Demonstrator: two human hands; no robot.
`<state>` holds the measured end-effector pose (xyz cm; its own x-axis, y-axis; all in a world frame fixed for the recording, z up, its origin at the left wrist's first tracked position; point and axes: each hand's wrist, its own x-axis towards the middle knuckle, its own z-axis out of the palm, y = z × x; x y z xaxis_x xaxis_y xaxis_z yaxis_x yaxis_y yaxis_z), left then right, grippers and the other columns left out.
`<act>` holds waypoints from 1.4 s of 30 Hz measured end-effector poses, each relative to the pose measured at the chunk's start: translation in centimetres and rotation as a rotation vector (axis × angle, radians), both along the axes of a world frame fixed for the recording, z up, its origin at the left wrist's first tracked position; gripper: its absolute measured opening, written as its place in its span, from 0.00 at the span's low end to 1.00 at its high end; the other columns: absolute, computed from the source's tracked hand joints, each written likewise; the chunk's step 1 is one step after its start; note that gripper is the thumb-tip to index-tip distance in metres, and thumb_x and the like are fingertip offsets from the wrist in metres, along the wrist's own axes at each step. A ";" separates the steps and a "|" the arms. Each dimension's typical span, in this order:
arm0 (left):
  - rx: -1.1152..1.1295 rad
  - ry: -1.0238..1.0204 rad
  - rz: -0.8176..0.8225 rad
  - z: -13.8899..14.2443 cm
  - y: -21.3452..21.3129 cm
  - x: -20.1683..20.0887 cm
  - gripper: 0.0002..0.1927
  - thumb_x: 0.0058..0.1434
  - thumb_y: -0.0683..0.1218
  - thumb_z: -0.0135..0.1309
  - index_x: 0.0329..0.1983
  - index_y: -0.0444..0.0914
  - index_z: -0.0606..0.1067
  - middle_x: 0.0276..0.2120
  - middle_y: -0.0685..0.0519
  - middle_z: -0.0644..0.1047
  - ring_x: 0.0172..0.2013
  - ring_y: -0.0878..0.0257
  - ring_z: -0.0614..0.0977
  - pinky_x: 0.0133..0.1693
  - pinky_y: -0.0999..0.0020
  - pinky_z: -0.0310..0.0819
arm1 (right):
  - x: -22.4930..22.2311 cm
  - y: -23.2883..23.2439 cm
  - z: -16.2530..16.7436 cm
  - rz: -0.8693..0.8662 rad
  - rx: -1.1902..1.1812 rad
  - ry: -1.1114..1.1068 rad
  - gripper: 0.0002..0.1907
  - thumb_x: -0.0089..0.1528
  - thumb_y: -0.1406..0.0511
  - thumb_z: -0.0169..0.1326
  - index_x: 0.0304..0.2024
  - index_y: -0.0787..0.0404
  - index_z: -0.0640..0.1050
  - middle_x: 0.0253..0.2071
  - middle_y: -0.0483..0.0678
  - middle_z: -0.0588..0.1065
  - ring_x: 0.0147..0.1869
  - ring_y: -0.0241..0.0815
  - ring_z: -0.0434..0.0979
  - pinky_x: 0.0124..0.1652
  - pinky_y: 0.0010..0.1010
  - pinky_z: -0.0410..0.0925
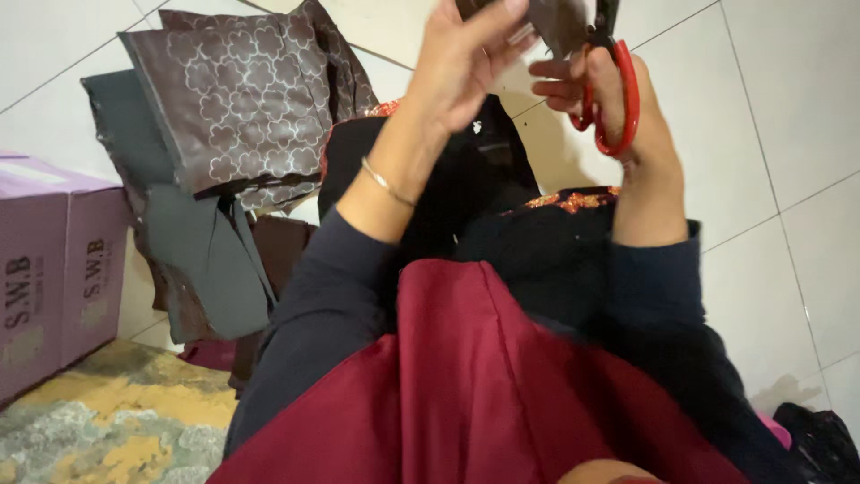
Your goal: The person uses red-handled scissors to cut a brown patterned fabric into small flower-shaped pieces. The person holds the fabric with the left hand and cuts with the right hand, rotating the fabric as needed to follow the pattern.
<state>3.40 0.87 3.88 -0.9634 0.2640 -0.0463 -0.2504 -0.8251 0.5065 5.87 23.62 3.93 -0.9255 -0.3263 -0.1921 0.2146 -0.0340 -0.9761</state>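
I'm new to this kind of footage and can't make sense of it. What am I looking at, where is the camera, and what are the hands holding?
The camera sits on a person's head, looking down at their own two hands. The right hand holds red-handled scissors. The left hand pinches a dark piece of fabric near the blades. Dark red cloth covers the lap. On the tiled floor lie a patterned brown packet, grey packets, a black garment with orange trim and a purple cardboard box.

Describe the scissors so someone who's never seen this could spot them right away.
Look to the top of the view, above the dark red cloth on the lap. There the right hand holds the scissors against a dark fabric piece. Their bright red loop handles are unlike anything nearby.
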 end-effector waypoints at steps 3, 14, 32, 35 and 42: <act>-0.011 0.003 -0.054 2.3 0.3 4.1 0.19 0.66 0.39 0.61 0.57 0.33 0.70 0.45 0.46 0.80 0.44 0.57 0.83 0.51 0.58 0.82 | 3.2 -2.3 2.0 -0.194 -0.333 0.112 0.22 0.67 0.58 0.64 0.58 0.61 0.73 0.50 0.49 0.78 0.46 0.41 0.82 0.38 0.31 0.72; 0.069 0.061 -0.138 2.1 -2.2 12.0 0.13 0.69 0.42 0.60 0.50 0.34 0.70 0.44 0.49 0.77 0.45 0.63 0.80 0.48 0.64 0.80 | 9.7 -1.5 8.8 -0.399 -0.231 0.422 0.14 0.70 0.80 0.58 0.41 0.62 0.66 0.38 0.46 0.66 0.39 0.38 0.67 0.42 0.27 0.62; -0.250 0.531 -0.180 7.9 -4.2 15.4 0.21 0.80 0.39 0.56 0.73 0.33 0.67 0.65 0.52 0.73 0.62 0.68 0.74 0.66 0.73 0.66 | 15.6 -3.5 13.8 -0.307 0.035 0.606 0.13 0.62 0.75 0.61 0.45 0.61 0.71 0.42 0.44 0.71 0.42 0.33 0.69 0.46 0.22 0.63; -0.300 0.518 -0.029 7.3 -3.8 15.5 0.21 0.80 0.39 0.56 0.72 0.32 0.67 0.66 0.52 0.74 0.63 0.69 0.73 0.67 0.74 0.65 | 15.7 -2.8 13.4 -0.265 0.125 0.580 0.13 0.59 0.65 0.59 0.44 0.62 0.73 0.40 0.45 0.72 0.41 0.35 0.72 0.41 0.24 0.66; -0.351 0.485 0.168 6.6 -3.2 15.5 0.21 0.79 0.35 0.58 0.71 0.31 0.68 0.65 0.52 0.75 0.61 0.69 0.74 0.65 0.75 0.66 | 19.3 -0.6 8.2 -0.083 0.229 0.305 0.20 0.63 0.59 0.58 0.51 0.66 0.73 0.42 0.45 0.75 0.43 0.34 0.75 0.46 0.24 0.69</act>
